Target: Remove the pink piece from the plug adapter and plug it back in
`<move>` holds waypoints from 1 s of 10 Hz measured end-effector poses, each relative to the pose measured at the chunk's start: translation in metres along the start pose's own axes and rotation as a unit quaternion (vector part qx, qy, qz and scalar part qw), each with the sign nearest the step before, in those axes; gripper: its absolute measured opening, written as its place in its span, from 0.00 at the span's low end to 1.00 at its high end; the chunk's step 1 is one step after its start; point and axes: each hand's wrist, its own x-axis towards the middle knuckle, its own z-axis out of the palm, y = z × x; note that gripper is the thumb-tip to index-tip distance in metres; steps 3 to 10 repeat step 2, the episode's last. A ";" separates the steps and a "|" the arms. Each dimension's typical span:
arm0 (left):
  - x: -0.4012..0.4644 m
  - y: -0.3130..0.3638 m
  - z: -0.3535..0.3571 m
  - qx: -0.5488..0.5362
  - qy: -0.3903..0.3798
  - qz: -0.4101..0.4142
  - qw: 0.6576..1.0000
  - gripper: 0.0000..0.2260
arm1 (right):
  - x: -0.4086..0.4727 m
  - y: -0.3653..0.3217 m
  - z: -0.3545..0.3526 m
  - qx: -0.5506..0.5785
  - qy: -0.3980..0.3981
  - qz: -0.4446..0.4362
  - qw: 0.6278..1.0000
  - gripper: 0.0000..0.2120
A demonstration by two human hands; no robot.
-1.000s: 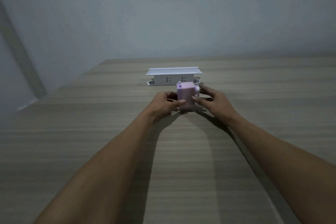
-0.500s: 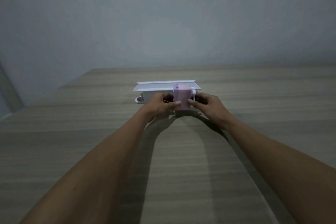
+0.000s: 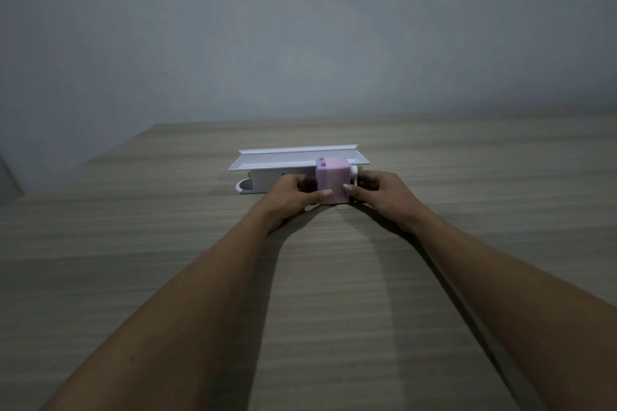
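Pink piece now pressing against white plug adapter on desk, no longer apart. Left hand and right hand are pinching its sides. Misaligned prongs risk jamming or shoving the adapter.

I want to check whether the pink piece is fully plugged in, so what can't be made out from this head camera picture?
- Joint between the pink boxy plastic piece and the white plastic plug adapter: hidden behind the pink piece itself, so seating cannot be judged.
- Adapter's front sockets: covered by the left hand and the pink piece.
- Adapter's right end: hidden by the right hand.
- Small studs on the pink piece's top: too small and dim to read.
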 end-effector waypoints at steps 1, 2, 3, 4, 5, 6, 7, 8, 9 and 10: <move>-0.008 0.007 0.000 -0.002 -0.001 -0.003 1.000 0.25 | -0.006 -0.006 0.000 -0.012 0.013 0.018 1.000 0.17; -0.023 0.015 0.000 -0.019 0.038 -0.004 0.999 0.35 | -0.020 -0.021 -0.001 -0.128 0.056 0.052 0.989 0.24; -0.023 0.015 0.000 -0.019 0.038 -0.004 0.999 0.35 | -0.020 -0.021 -0.001 -0.128 0.056 0.052 0.989 0.24; -0.023 0.015 0.000 -0.019 0.038 -0.004 0.999 0.35 | -0.020 -0.021 -0.001 -0.128 0.056 0.052 0.989 0.24; -0.023 0.015 0.000 -0.019 0.038 -0.004 0.999 0.35 | -0.020 -0.021 -0.001 -0.128 0.056 0.052 0.989 0.24; -0.023 0.015 0.000 -0.019 0.038 -0.004 0.999 0.35 | -0.020 -0.021 -0.001 -0.128 0.056 0.052 0.989 0.24; -0.023 0.015 0.000 -0.019 0.038 -0.004 0.999 0.35 | -0.020 -0.021 -0.001 -0.128 0.056 0.052 0.989 0.24; -0.023 0.015 0.000 -0.019 0.038 -0.004 0.999 0.35 | -0.020 -0.021 -0.001 -0.128 0.056 0.052 0.989 0.24; -0.023 0.015 0.000 -0.019 0.038 -0.004 0.999 0.35 | -0.020 -0.021 -0.001 -0.128 0.056 0.052 0.989 0.24; -0.023 0.015 0.000 -0.019 0.038 -0.004 0.999 0.35 | -0.020 -0.021 -0.001 -0.128 0.056 0.052 0.989 0.24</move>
